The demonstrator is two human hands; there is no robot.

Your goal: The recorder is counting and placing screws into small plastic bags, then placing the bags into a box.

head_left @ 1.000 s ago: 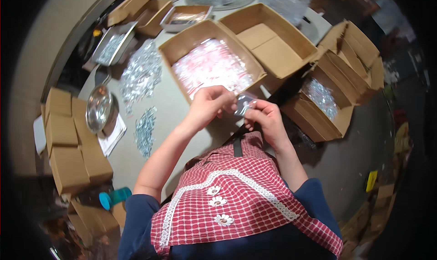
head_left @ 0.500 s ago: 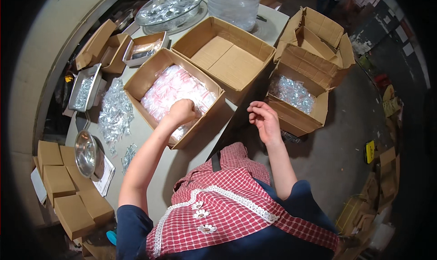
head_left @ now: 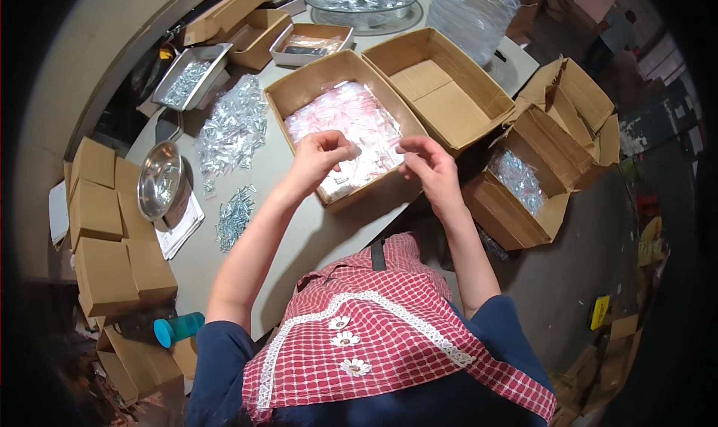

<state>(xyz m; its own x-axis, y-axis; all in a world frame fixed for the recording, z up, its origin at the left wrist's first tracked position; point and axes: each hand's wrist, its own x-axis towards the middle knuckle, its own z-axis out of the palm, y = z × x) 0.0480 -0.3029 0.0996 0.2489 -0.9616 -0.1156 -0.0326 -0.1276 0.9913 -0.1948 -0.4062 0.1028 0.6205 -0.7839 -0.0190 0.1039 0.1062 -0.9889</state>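
Both my hands hover over a cardboard box [head_left: 288, 105] filled with small clear plastic bags with pink edges [head_left: 344, 113]. My left hand [head_left: 321, 160] is closed in a pinch above the bags' near left part; what its fingertips hold is too small to make out. Across from it, my right hand [head_left: 435, 174] is at the box's right rim, thumb and fingers drawn together, and anything between them cannot be made out. A gap separates the two hands. To the right, lower than the table, an open carton [head_left: 550, 214] holds clear bags of small metal parts [head_left: 517, 180].
An empty-looking cardboard box [head_left: 441, 90] adjoins the bag box. On the table [head_left: 299, 236] lie a heap of filled clear bags [head_left: 233, 124], loose screw-like metal pieces [head_left: 235, 219], a steel bowl [head_left: 161, 180] and a metal tray [head_left: 191, 79]. A teal cup [head_left: 179, 328] stands near folded cartons [head_left: 105, 270].
My right hand has come from beside the right-hand carton to the bag box. My left hand has lifted and its fingers now face the right hand. The whole view has shifted.
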